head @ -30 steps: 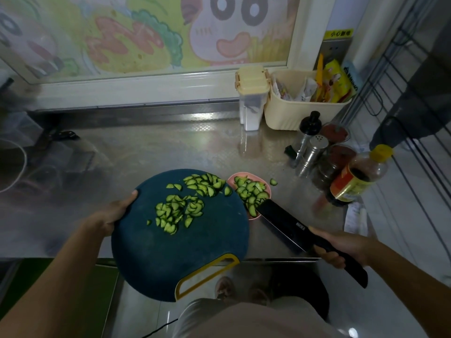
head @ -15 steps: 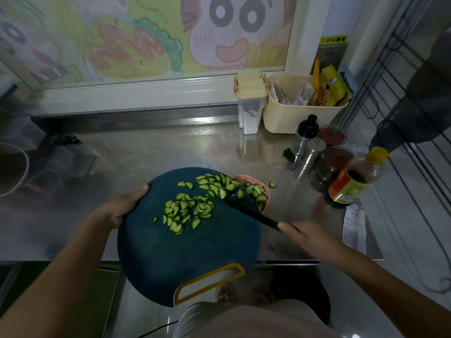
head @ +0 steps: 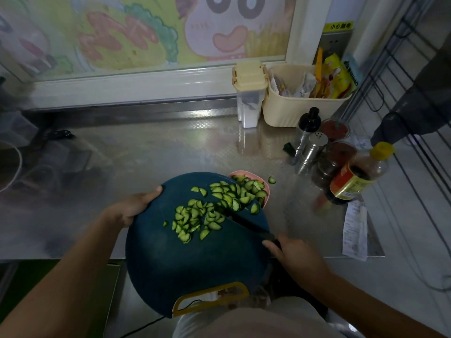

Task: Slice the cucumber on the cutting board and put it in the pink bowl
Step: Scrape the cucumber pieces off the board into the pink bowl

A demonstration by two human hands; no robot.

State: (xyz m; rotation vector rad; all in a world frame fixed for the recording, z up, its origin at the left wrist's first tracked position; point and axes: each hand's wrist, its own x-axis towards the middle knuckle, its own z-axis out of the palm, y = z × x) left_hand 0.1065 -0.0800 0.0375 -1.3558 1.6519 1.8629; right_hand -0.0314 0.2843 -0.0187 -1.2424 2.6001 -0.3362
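A round dark-teal cutting board (head: 170, 259) with a yellow handle is lifted and tilted toward the pink bowl (head: 266, 189), overlapping the bowl's near side. My left hand (head: 133, 207) grips the board's left edge. Several cucumber slices (head: 197, 215) lie on the board, bunched toward the bowl, and more fill the bowl. My right hand (head: 295, 254) grips the handle of a black knife (head: 246, 224), whose blade lies edge-on across the board among the slices. One loose slice (head: 272, 180) sits on the counter beside the bowl.
On the steel counter to the right stand a sauce bottle (head: 353, 176), a metal shaker (head: 311, 152), jars and a paper slip (head: 355, 230). A cream basket (head: 292, 113) and a lidded box (head: 250, 93) stand at the back. The counter edge runs under the board.
My right hand swung the knife from beside the bowl onto the board, blade now among the slices. Slices have shifted toward the bowl. The board moved slightly right, over the bowl's near side.
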